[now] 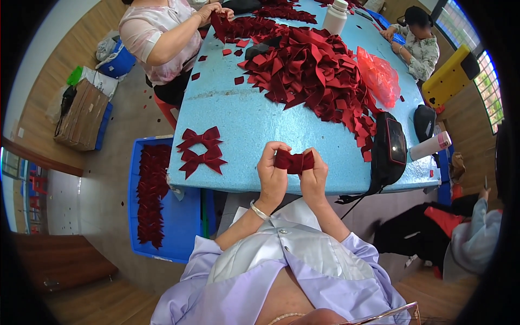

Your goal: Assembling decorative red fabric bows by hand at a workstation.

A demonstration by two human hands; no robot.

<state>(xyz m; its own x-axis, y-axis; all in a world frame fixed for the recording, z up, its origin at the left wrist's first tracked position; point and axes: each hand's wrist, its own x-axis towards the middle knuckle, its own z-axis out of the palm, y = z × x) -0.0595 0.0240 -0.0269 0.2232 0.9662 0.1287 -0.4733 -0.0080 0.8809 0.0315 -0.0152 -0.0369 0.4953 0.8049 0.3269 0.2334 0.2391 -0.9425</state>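
Between my two hands, just above the front edge of the light blue table [238, 122], is a dark red ribbon bow [294, 162]. My left hand [273, 172] pinches its left end, and my right hand [315, 172] grips the right end, thumbs on the near side. The bow's loops are partly covered by my fingers. To the left on the table lie two finished-looking red bows, a far one [199, 140] and a near one [203, 161], their tails spread. Beyond my hands rises a large heap of red ribbon pieces [319, 70].
A blue bin [187, 227] with rows of red bows [153, 189] stands on the floor at left. A black pouch [389, 146], a pale bottle [430, 146] and a red plastic bag [378, 76] sit at right. Co-workers are at the far left, far right and lower right.
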